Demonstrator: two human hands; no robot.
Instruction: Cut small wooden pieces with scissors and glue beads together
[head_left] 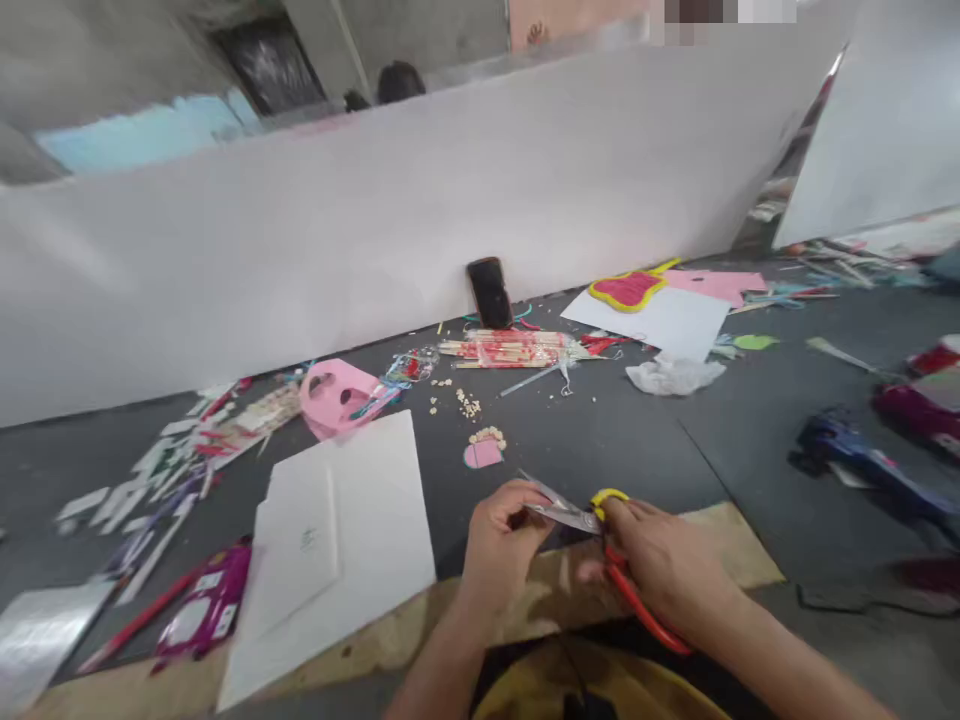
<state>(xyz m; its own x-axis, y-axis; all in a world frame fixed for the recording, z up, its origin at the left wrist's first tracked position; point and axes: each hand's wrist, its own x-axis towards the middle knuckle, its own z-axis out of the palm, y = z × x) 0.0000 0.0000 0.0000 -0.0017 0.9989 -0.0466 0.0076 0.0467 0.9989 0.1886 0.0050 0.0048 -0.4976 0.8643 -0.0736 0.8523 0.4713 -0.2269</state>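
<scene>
My left hand pinches a strip of silver foil at its near end. My right hand grips a pair of red scissors with a yellow finger loop, and the foil runs toward them. The scissor blades are hidden behind my fingers and the foil. Both hands hang over a piece of brown cardboard. Left of them lie large white paper sheets. A small pink paper cutout with pale crumbs on it lies just beyond my hands.
A pink foam mask shape, a phone against a low white board, wrapped sticks, a pink-and-yellow guitar cutout, a plastic bag and a blue object lie around on the grey floor.
</scene>
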